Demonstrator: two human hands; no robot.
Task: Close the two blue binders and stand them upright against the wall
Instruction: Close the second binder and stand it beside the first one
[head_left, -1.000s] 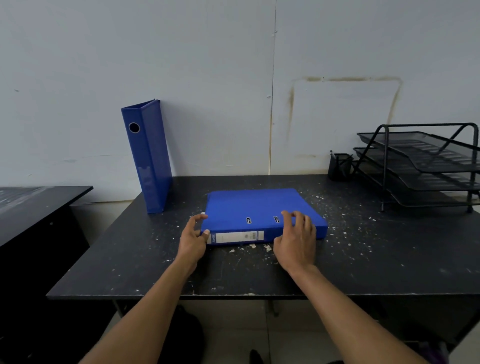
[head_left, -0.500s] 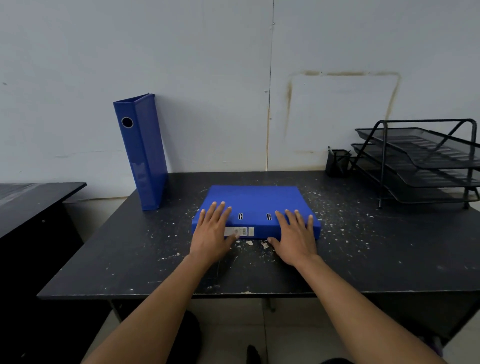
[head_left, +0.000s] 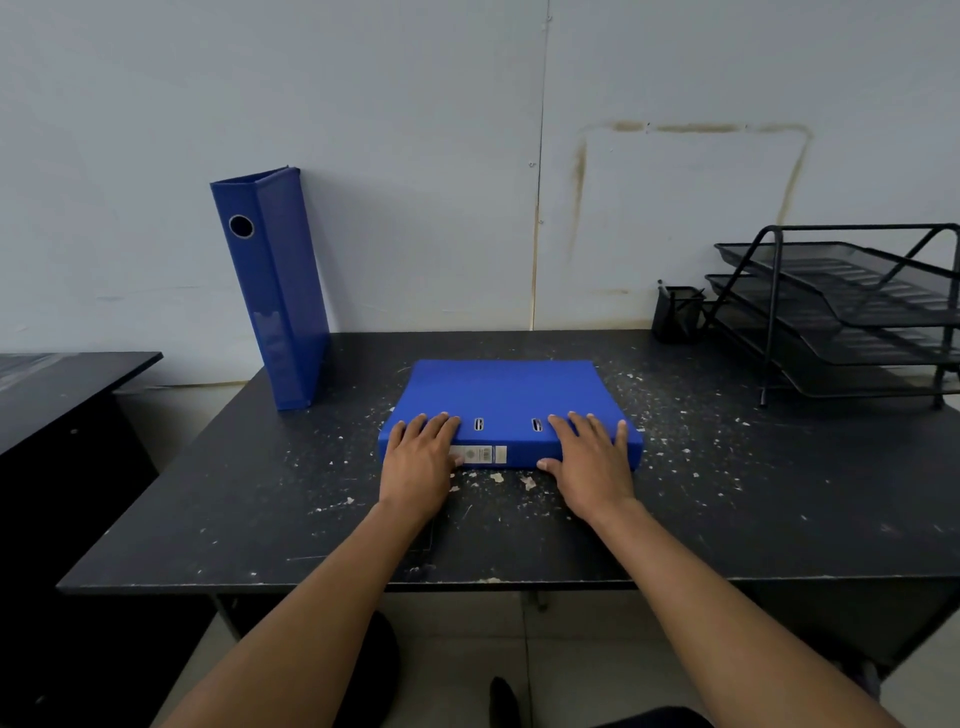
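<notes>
Both hands flat, palms down, arms reaching forward side by side.

The left hand (head_left: 420, 460) lies a little left of centre, fingers held together and pointing to the far side, its thumb tucked toward the right and lower than the fingertips. The right hand (head_left: 589, 457) lies near it on the right, well apart from it, fingers slightly spread with the little finger splayed outward, thumb pointing left. Both wrists are nearly straight. The bare forearms run back from the hands to the near edge of view, widening apart toward the lower left and lower right corners.
</notes>
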